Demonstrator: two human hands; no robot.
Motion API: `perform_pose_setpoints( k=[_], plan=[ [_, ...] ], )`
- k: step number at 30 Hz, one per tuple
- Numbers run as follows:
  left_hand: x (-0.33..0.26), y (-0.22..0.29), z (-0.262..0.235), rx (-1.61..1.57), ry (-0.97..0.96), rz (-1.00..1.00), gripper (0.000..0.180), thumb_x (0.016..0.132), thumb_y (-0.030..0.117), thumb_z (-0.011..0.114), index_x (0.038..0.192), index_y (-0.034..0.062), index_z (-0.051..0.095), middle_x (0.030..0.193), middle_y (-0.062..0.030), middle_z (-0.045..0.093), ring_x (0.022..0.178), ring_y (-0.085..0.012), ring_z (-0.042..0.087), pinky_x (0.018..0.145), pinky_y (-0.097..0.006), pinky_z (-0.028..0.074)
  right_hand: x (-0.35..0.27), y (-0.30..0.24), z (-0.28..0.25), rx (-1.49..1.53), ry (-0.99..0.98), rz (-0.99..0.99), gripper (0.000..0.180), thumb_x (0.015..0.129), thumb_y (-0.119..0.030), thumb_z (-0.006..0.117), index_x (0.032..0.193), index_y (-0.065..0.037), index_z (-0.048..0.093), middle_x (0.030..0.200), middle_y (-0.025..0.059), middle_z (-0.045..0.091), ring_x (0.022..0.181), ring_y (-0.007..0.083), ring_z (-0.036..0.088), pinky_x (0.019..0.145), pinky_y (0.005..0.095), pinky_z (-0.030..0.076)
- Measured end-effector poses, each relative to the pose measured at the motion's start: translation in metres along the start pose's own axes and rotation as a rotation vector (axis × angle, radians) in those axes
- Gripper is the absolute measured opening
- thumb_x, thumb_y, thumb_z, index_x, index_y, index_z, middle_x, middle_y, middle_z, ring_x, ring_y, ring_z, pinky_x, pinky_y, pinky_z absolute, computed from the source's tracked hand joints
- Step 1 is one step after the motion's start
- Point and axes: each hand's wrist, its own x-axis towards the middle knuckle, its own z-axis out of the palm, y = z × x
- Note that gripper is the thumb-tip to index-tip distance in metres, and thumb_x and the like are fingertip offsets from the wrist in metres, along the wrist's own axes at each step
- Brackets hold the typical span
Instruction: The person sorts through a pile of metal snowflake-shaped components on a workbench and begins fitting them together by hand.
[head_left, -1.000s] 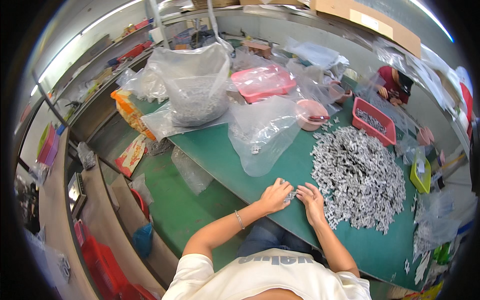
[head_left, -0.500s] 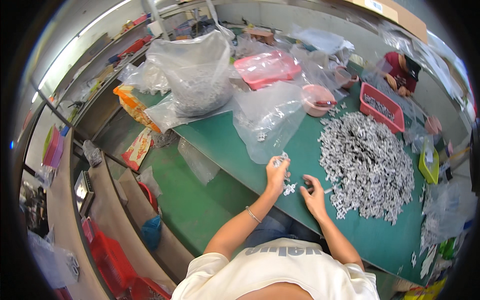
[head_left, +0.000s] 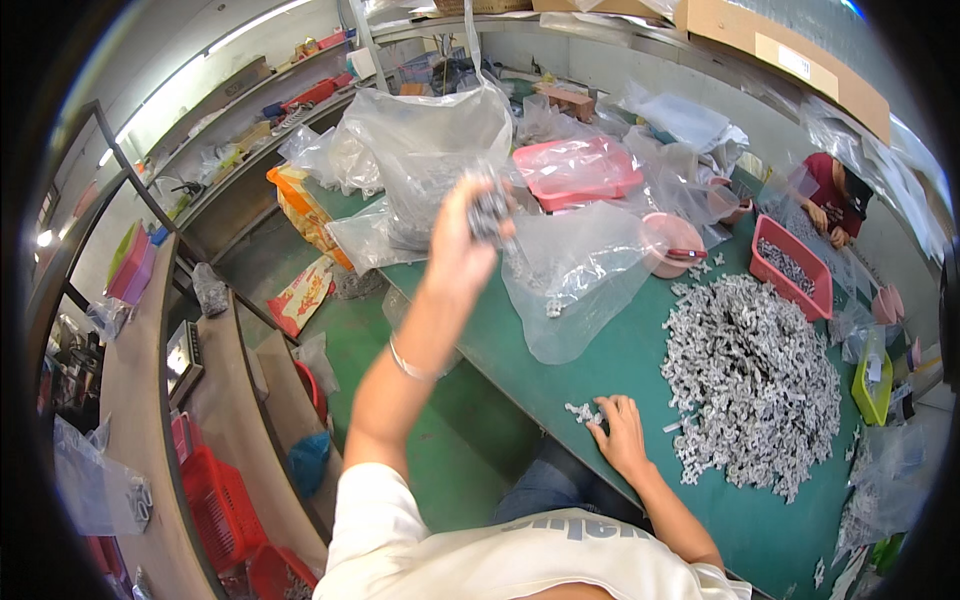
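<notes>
My left hand (head_left: 465, 240) is raised over the table's left part, in front of a big clear plastic bag (head_left: 420, 140) partly filled with grey pieces. Its fingers are closed around a clump of small grey metal parts (head_left: 489, 212), blurred by motion. My right hand (head_left: 622, 438) rests low on the green table (head_left: 560, 390) near its front edge, thumb and bent fingers apart. A few loose grey parts (head_left: 580, 411) lie by its fingertips. To its right is a large heap of the same small, cross-like parts (head_left: 755, 385).
A flat clear bag (head_left: 570, 290) lies mid-table. Beyond it are a pink tray (head_left: 570, 200), a pink tub (head_left: 668, 262) and a pink basket (head_left: 825, 295) holding parts. A co-worker (head_left: 835, 190) sits at the far right. Shelving (head_left: 135, 370) with red baskets (head_left: 215, 505) stands left.
My left hand has lifted up and away from the table front toward the big bag, carrying the clump. My right hand stays low by the loose parts. The view has shifted slightly.
</notes>
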Motion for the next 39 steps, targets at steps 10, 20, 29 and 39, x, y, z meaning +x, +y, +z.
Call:
perform_pose_setpoints(
  k=[10, 20, 29, 39],
  plan=[
    [0.236, 0.085, -0.061, 0.537, 0.658, 0.277, 0.053, 0.068, 0.022, 0.068, 0.107, -0.0095, 0.051, 0.097, -0.0237, 0.056, 0.086, -0.0327, 0.056, 0.074, -0.038, 0.046, 0.006, -0.016, 0.002, -0.037, 0.048, -0.032, 0.03, 0.064, -0.019, 0.072, 0.088, -0.005, 0.062, 0.085, 0.0092, 0.052, 0.083, 0.0272, 0.048, 0.071, 0.0365, 0.037],
    [0.145, 0.046, -0.053, 0.899, 0.334, 1.011, 0.03, 0.073, 0.005, 0.056, 0.103, -0.0007, 0.056, 0.112, -0.0132, 0.051, 0.104, -0.0235, 0.05, 0.085, -0.035, 0.042, 0.003, -0.003, -0.008, 0.082, 0.18, 0.002, 0.031, 0.061, 0.005, 0.07, 0.086, 0.0, 0.054, 0.091, 0.0128, 0.051, 0.079, 0.0275, 0.049, 0.068, 0.0339, 0.043],
    [-0.077, -0.08, -0.082, 0.986, -0.072, 0.663, 0.019, 0.07, -0.007, 0.051, 0.087, 0.0005, 0.057, 0.097, -0.0131, 0.054, 0.095, -0.0265, 0.052, 0.087, -0.034, 0.04, 0.009, 0.025, -0.021, 0.951, 0.267, 0.524, 0.024, 0.068, 0.012, 0.064, 0.089, 0.005, 0.057, 0.088, 0.008, 0.059, 0.078, 0.0141, 0.059, 0.066, 0.0238, 0.048],
    [-0.17, -0.16, -0.086, 0.886, -0.241, 0.096, 0.031, 0.08, 0.002, 0.054, 0.111, 0.0042, 0.052, 0.111, -0.0108, 0.049, 0.099, -0.0227, 0.051, 0.082, -0.03, 0.044, 0.309, -0.148, -0.1, 1.259, -0.142, 0.019, 0.052, 0.076, -0.008, 0.066, 0.118, 0.01, 0.042, 0.106, 0.0153, 0.053, 0.095, 0.0196, 0.053, 0.08, 0.0268, 0.044]
  ],
)
